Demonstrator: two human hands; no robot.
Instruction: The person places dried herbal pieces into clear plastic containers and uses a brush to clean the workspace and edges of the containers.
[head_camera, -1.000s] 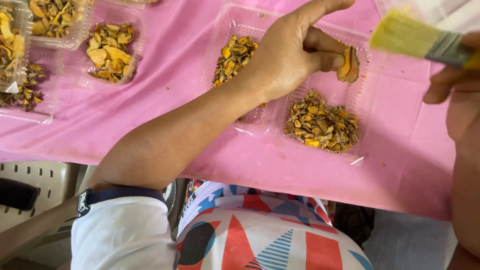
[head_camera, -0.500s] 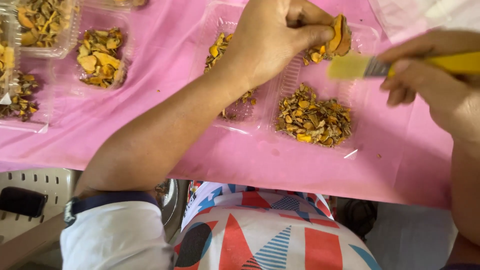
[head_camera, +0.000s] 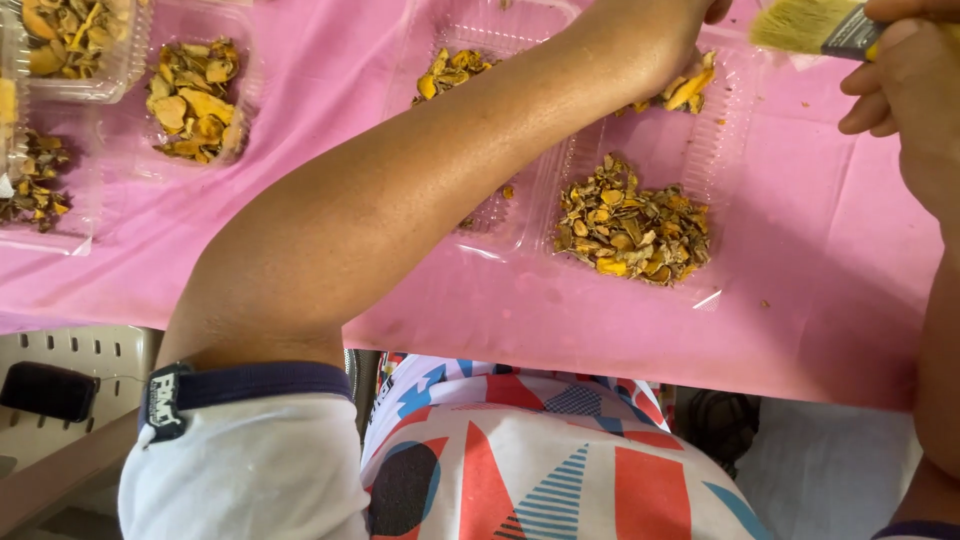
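My left arm reaches across the pink table, and my left hand (head_camera: 672, 28) is cut off by the top edge, its fingers hidden. It hovers over a clear plastic tray (head_camera: 735, 150) that holds dried yellow-orange slices (head_camera: 635, 222) in a near heap and a few more slices (head_camera: 688, 88) under the hand. My right hand (head_camera: 905, 95) at the upper right grips a paint brush (head_camera: 805, 22) with pale bristles pointing left, just right of the left hand.
A second clear compartment (head_camera: 455, 70) with yellow pieces lies under my forearm. More trays of dried slices (head_camera: 195, 95) stand at the far left. The pink tablecloth (head_camera: 800, 300) ends at the near edge. A white plastic chair (head_camera: 75, 360) stands at the lower left.
My left hand moved up and out past the top edge, taking the yellow slice it held out of sight. The brush rose to the top right.
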